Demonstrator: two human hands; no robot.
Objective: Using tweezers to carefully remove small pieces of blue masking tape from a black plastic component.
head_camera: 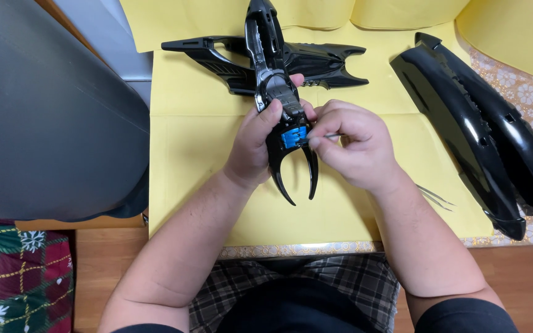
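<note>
Over the middle of the yellow sheet (pixel 192 185), the left hand (pixel 255 145) clenches the black model body (pixel 272 80) with its 2 prongs toward the near edge, steadying it. The right hand (pixel 356 143) pinches a thin metal tool (pixel 327 135), its tip at the blue part (pixel 293 137). 2 long black shells (pixel 482 123) lie parked toward the right edge.
</note>
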